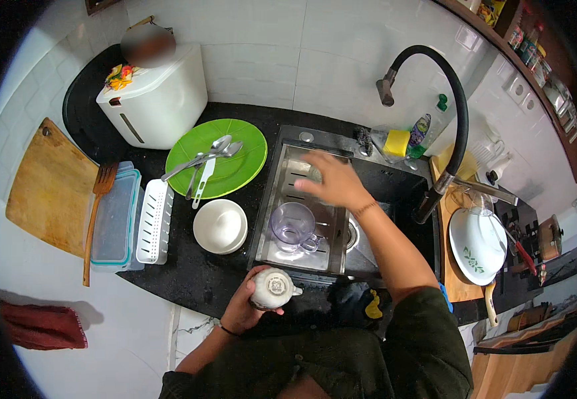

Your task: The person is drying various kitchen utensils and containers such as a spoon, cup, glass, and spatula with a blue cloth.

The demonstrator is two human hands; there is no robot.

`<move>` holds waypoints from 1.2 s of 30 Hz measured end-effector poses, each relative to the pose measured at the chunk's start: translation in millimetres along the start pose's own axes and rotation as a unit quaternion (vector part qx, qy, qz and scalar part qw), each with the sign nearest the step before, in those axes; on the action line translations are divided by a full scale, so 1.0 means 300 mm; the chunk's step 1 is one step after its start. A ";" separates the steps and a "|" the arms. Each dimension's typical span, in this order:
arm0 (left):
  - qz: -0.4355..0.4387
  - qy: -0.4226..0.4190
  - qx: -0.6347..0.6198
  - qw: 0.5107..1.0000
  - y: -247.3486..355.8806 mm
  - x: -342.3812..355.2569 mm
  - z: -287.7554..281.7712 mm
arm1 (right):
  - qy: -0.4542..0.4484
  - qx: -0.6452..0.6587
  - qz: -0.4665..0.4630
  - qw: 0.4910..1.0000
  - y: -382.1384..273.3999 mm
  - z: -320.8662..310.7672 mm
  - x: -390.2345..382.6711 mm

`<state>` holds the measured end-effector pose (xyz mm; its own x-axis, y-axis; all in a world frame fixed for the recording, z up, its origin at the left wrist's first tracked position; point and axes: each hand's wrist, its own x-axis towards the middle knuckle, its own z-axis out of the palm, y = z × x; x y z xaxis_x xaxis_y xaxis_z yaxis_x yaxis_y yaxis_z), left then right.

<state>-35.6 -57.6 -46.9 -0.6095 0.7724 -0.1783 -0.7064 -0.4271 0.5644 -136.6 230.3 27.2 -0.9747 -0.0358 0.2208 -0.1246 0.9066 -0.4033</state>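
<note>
My left hand (pixel 239 311) grips a white mug (pixel 272 288) at the counter's front edge. The mug is tipped so its base faces up, and its handle points right. Over the perforated steel tray (pixel 322 258) in the sink, my right hand (pixel 334 181) is raised, empty, with its fingers apart and slightly blurred. Below that hand, a clear purplish cup (pixel 292 223) with a handle stands on the tray. Left of the sink are stacked white bowls (pixel 220 227) and a green plate (pixel 243 174) bearing spoons (pixel 197 160) and a white-handled utensil (pixel 203 183).
A black faucet (pixel 462 100) arches over the dark sink basin (pixel 401 179). Behind the basin stand a yellow sponge (pixel 396 142) and a green-capped bottle (pixel 428 133). A white dish (pixel 477 245) rests at right; a white basket (pixel 154 223) and wooden spatula (pixel 96 213) at left.
</note>
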 end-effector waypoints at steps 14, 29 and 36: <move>-0.014 0.012 0.025 1.000 -0.001 0.002 0.024 | 0.075 -0.017 -0.152 0.985 -0.122 0.073 -0.301; 0.050 -0.048 0.036 0.997 0.001 0.021 0.030 | -0.168 0.597 0.316 0.718 0.108 0.168 -0.145; 0.081 -0.083 0.064 0.991 -0.009 0.081 0.053 | -0.283 0.575 0.346 0.686 0.066 0.238 -0.109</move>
<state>-42.8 -30.3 -39.9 -0.6364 0.7696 0.0516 -0.5467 -0.4973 0.6737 -120.3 219.2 -51.5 -0.7496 -0.2159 -0.6258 0.6572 -0.1297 -0.7425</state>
